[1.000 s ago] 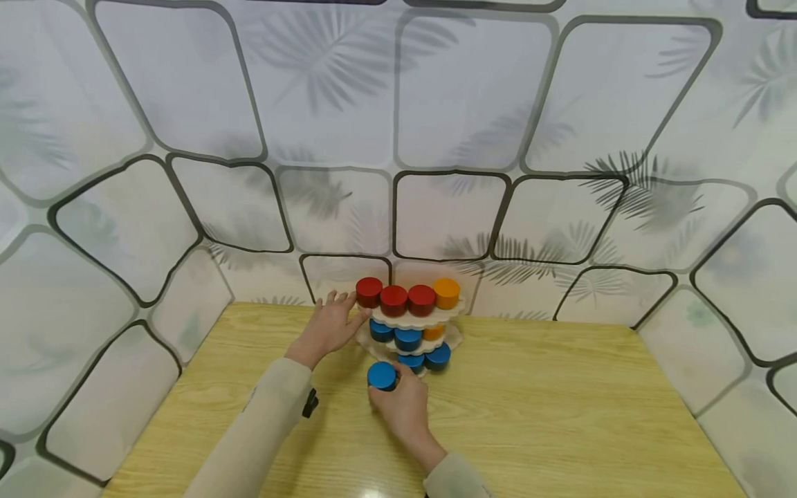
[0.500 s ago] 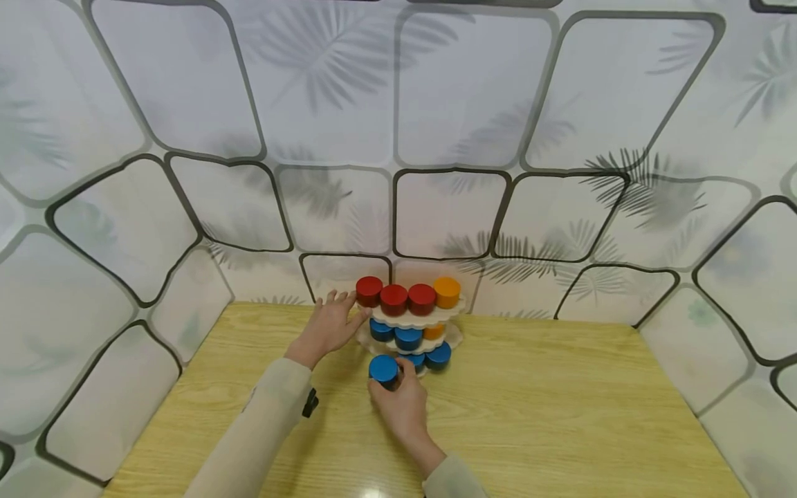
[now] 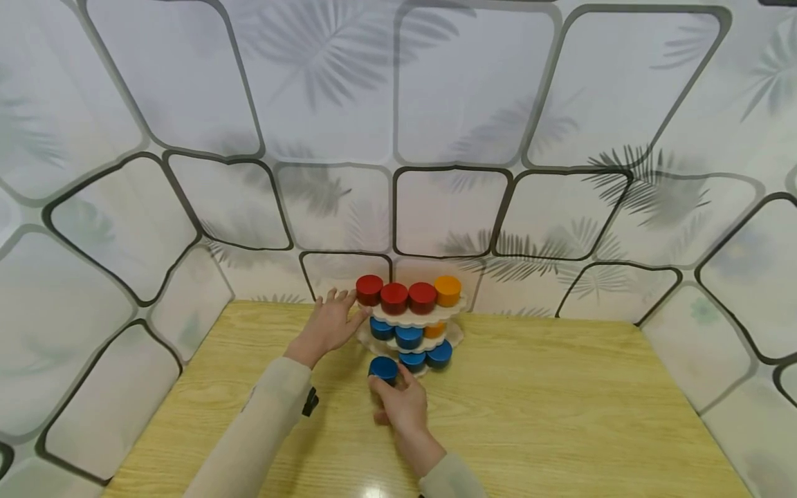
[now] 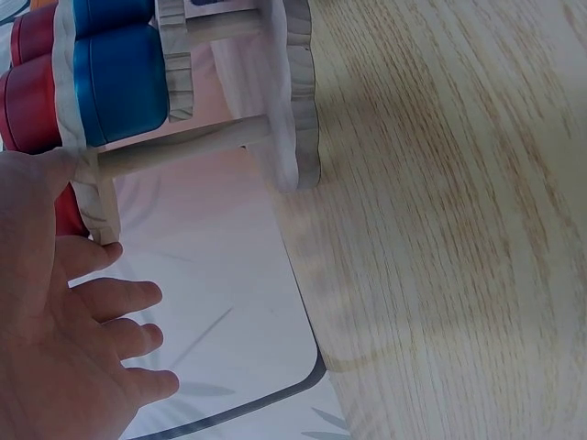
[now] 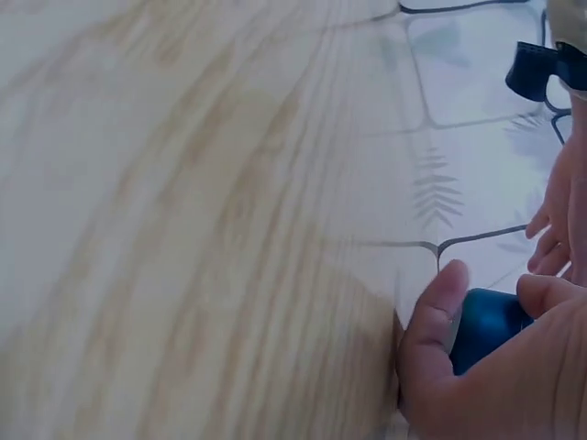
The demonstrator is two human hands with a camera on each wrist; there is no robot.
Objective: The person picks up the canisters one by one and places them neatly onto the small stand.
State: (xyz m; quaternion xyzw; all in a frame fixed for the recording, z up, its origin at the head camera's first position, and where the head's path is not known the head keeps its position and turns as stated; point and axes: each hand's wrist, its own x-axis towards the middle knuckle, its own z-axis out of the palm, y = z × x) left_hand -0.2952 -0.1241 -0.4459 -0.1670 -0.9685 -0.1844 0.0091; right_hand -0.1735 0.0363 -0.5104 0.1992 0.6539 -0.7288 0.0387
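Note:
My right hand (image 3: 403, 408) pinches a shiny blue round tin (image 3: 382, 368) between thumb and fingers, just in front of a tiered stand. The right wrist view shows part of this tin (image 5: 486, 325) between thumb and finger. At the stand's left side, my left hand (image 3: 328, 324) holds the edge of the top tier (image 4: 96, 197) with thumb and index finger; its other fingers are spread. The pale wooden stand (image 3: 414, 321) has scalloped tiers. Red tins (image 3: 394, 298) and an orange tin (image 3: 447, 290) fill the top; blue tins (image 3: 408, 337) sit lower.
Behind the stand rises a white wall covering (image 3: 451, 214) with dark outlines and leaf prints, enclosing the sides too. A wood-grain table (image 3: 560, 408) extends around the stand. A black device (image 3: 310, 401) is strapped at my left sleeve.
My right hand has brought the blue tin slightly forward toward the stand, and its fingers have shifted, one now showing below the thumb. The left hand stays at the top tier.

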